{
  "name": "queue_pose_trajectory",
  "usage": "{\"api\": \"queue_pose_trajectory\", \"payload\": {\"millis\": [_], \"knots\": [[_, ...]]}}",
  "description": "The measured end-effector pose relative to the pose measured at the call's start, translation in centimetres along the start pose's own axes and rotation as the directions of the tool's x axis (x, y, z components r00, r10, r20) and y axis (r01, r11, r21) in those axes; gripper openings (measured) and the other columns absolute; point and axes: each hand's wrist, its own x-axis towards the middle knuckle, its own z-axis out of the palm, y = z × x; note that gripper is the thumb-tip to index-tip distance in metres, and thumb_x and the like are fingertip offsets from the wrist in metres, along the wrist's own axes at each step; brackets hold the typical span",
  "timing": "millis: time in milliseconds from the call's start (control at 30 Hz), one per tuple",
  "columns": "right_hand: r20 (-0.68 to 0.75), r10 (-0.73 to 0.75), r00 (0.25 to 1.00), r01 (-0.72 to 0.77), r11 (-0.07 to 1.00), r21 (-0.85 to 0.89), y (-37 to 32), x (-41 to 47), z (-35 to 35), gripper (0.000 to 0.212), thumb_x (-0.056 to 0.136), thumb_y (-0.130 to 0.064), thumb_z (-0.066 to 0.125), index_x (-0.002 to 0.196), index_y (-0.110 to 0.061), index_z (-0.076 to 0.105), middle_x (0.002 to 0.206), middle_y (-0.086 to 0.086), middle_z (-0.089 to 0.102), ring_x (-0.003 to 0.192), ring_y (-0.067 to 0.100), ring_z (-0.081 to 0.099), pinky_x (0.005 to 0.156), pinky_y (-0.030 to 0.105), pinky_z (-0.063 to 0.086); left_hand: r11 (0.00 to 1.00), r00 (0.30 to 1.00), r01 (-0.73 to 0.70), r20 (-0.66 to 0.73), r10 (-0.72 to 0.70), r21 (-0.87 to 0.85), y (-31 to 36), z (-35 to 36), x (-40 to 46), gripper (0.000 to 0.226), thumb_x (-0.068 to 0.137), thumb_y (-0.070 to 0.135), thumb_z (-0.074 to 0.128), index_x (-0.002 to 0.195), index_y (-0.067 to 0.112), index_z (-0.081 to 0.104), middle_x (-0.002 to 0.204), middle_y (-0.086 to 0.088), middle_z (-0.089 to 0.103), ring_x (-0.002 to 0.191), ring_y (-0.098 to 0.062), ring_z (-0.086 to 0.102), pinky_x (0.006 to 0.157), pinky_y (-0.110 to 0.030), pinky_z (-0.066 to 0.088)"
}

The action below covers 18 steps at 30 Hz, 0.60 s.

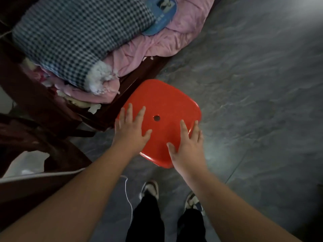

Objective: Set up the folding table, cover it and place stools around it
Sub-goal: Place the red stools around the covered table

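A red plastic stool (164,102) with a small round hole in its seat stands on the grey floor, right beside the corner of a dark wooden bed. My left hand (132,130) lies over the seat's left side with fingers spread. My right hand (187,147) is spread over the seat's near right corner. Neither hand has its fingers curled around the seat edge. The stool's legs are hidden under the seat. No folding table or cover shows in this view.
The dark wooden bed frame (52,109) fills the left, piled with a checked pillow (75,37) and pink bedding (174,37). A thin white cord (128,198) hangs near my legs. Grey marbled floor (253,84) stretches to the right. My shoes (150,189) are below the stool.
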Motion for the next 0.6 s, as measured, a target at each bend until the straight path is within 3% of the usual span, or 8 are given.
{"api": "queue_pose_trajectory", "payload": {"millis": [100, 200, 367, 600], "knots": [[0.033, 0.079, 0.996, -0.078, 0.996, -0.044, -0.5, 1.3, 1.5, 0.096, 0.086, -0.059, 0.061, 0.155, -0.037, -0.002, 0.164, 0.009, -0.013, 0.149, 0.045, -0.002, 0.119, 0.056, 0.019, 0.999, 0.998, 0.03, 0.055, -0.031, 0.027, -1.0, 0.7, 3.6, 0.091, 0.085, 0.06, 0.061, 0.154, 0.047, 0.003, 0.165, -0.009, -0.013, 0.15, -0.038, -0.006, 0.118, -0.061, 0.011], [0.032, 0.177, 0.984, -0.177, 0.984, 0.019, -0.9, 2.5, 2.9, 0.107, 0.081, -0.059, 0.069, 0.155, -0.037, -0.005, 0.163, 0.006, -0.019, 0.148, 0.047, -0.004, 0.116, 0.057, 0.022, 0.996, 0.987, 0.085, 0.136, -0.086, 0.019, -2.2, 1.8, 5.8, 0.096, 0.08, 0.067, 0.062, 0.15, 0.055, -0.002, 0.164, -0.006, -0.017, 0.15, -0.039, -0.006, 0.117, -0.064, 0.011], [0.034, 0.253, 0.967, -0.255, 0.951, 0.173, -1.7, 3.4, 4.7, 0.115, 0.078, -0.044, 0.079, 0.155, -0.039, -0.006, 0.158, -0.001, -0.033, 0.148, 0.044, -0.005, 0.113, 0.057, 0.028, 0.997, 0.984, 0.074, 0.162, -0.077, 0.025, -3.8, 1.6, 7.2, 0.103, 0.069, 0.075, 0.067, 0.147, 0.06, 0.001, 0.165, -0.008, -0.012, 0.147, -0.038, 0.012, 0.112, -0.059, 0.025], [-0.014, 0.297, 0.955, -0.285, 0.927, 0.244, -0.3, 3.1, 3.4, 0.113, 0.075, -0.031, 0.084, 0.156, -0.038, 0.004, 0.158, -0.01, -0.03, 0.148, 0.039, -0.001, 0.115, 0.054, 0.026, 0.997, 0.982, 0.08, 0.175, -0.076, -0.012, -0.8, 0.7, 6.8, 0.099, 0.073, 0.059, 0.076, 0.149, 0.054, 0.014, 0.162, -0.015, 0.003, 0.144, -0.04, 0.019, 0.112, -0.06, 0.03]]}}
